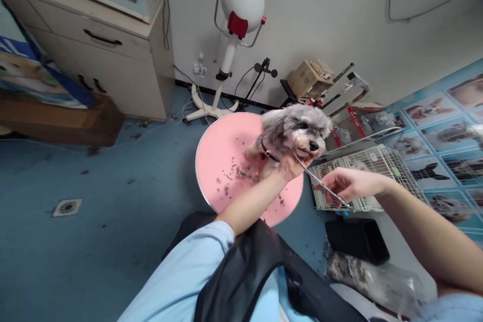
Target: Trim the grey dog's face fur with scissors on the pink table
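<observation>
A grey and white fluffy dog (298, 123) with a dark collar (268, 151) sits on a round pink table (215, 148). Beneath its chin, my left hand (291, 165) is closed around the lower jaw and supports the head. My right hand (346, 183) grips long silver scissors (315, 177) to the right of the muzzle. Their tips point up and left, close by my left hand and the chin. Whether the blades are parted I cannot make out. Grey hair clippings (241, 171) lie scattered over the table.
Behind the table stands a white dryer (243, 0) on a wheeled base (211, 109). A wire cage (372, 161) and a black bin (358, 241) are on the right, near a clear plastic bag (392, 279). At left are a cabinet (113, 70) and a brown box (68, 118).
</observation>
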Motion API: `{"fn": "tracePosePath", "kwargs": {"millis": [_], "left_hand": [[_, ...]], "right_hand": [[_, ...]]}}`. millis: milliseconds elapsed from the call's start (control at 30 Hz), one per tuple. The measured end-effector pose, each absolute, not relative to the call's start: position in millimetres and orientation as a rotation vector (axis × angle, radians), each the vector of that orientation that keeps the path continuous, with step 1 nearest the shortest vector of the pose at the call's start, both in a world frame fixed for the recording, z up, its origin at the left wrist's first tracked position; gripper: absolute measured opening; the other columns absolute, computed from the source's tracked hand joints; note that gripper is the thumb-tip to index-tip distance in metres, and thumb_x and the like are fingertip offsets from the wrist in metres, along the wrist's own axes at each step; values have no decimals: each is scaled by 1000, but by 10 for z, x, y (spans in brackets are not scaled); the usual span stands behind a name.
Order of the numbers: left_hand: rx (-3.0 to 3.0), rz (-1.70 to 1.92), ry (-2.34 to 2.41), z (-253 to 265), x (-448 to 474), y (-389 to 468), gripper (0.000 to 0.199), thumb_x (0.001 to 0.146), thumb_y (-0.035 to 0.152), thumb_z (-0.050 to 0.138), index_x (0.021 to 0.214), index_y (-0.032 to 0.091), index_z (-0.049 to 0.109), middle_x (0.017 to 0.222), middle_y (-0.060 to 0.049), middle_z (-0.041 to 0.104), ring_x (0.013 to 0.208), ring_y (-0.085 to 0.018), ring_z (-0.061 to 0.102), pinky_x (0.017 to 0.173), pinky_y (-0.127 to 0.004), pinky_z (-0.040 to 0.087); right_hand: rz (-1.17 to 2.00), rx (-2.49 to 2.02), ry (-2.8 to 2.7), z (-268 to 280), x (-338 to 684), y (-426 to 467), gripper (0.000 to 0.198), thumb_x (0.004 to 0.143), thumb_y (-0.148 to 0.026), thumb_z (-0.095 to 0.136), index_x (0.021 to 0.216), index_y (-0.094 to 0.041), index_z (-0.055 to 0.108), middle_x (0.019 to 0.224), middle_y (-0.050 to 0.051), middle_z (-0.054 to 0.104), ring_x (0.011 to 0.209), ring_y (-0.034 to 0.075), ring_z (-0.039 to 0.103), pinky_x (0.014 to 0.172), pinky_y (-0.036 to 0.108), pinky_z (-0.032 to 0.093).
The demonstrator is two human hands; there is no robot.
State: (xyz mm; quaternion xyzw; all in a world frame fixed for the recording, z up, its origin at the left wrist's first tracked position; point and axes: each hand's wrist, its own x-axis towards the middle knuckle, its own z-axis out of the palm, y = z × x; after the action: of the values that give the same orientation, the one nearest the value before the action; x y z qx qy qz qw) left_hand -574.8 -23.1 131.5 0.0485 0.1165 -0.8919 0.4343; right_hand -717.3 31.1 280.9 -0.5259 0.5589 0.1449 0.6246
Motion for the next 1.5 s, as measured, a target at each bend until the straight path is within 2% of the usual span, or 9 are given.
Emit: {"fn": "tracePosePath", "kwargs": {"millis": [233, 500, 633, 800, 933, 1067, 1167, 1300, 1500], "left_hand": [[-47, -2209, 359, 1207, -5871, -253, 23, 78, 0, 53, 79, 18, 66, 81, -7, 75, 87, -22, 74, 96, -39, 59], [-57, -2231, 376, 1214, -5851, -256, 16, 81, 3, 57, 83, 14, 69, 80, -10, 74, 86, -25, 73, 98, -42, 59], [-103, -2228, 361, 1236, -5842, -249, 27, 77, 0, 56, 95, 12, 72, 94, -12, 79, 94, -25, 75, 102, -42, 59], [-75, -2227, 371, 1260, -5845, -244, 19, 84, 2, 54, 86, 14, 69, 91, -13, 78, 93, -26, 76, 105, -46, 58], [-45, -2238, 380, 1263, -5853, -244, 22, 81, 2, 54, 88, 13, 72, 96, -15, 80, 103, -29, 76, 107, -46, 57], [-24, -2247, 394, 1292, -5819, -231, 23, 83, 1, 51, 83, 13, 71, 85, -13, 78, 94, -25, 77, 106, -41, 57], [-32, -2247, 392, 1331, -5773, -220, 26, 92, 6, 47, 82, 13, 70, 85, -14, 78, 86, -24, 77, 102, -39, 59], [-34, -2241, 394, 1379, -5749, -235, 30, 97, 9, 43, 89, 13, 72, 91, -13, 80, 88, -24, 77, 97, -38, 61], [-3, -2260, 356, 1296, -5838, -268, 28, 84, -1, 49, 90, 13, 72, 91, -11, 78, 100, -21, 76, 103, -32, 55]], "right_hand": [[346, -1147, 1261, 2929, -7247, 201, 62, 74, -39, 93, 127, -14, 73, 92, 6, 79, 74, 16, 75, 67, 23, 61], [350, -1176, 1267, 3018, -7248, 166, 63, 77, -42, 92, 130, -14, 72, 95, 8, 79, 77, 17, 75, 69, 24, 60], [403, -1144, 1299, 3030, -7211, 190, 63, 74, -40, 93, 128, -14, 72, 88, 5, 78, 71, 15, 73, 64, 22, 59], [322, -1144, 1311, 3045, -7186, 202, 68, 72, -47, 95, 127, -14, 72, 93, 8, 79, 72, 16, 74, 65, 23, 60], [352, -1140, 1311, 3003, -7198, 220, 64, 74, -42, 95, 127, -14, 72, 91, 6, 79, 73, 16, 74, 67, 24, 61], [339, -1161, 1306, 2943, -7197, 226, 69, 71, -46, 95, 129, -15, 72, 97, 8, 80, 78, 17, 75, 69, 25, 61], [303, -1214, 1336, 2914, -7146, 214, 63, 71, -43, 93, 123, -14, 74, 96, 6, 79, 76, 15, 73, 68, 22, 58], [387, -1282, 1347, 2879, -7054, 232, 39, 72, -36, 88, 102, -13, 76, 88, 4, 76, 74, 14, 70, 67, 22, 56], [276, -1348, 1372, 2799, -7048, 243, 39, 69, -37, 87, 98, -13, 75, 93, 5, 76, 77, 15, 68, 68, 24, 56]]}}
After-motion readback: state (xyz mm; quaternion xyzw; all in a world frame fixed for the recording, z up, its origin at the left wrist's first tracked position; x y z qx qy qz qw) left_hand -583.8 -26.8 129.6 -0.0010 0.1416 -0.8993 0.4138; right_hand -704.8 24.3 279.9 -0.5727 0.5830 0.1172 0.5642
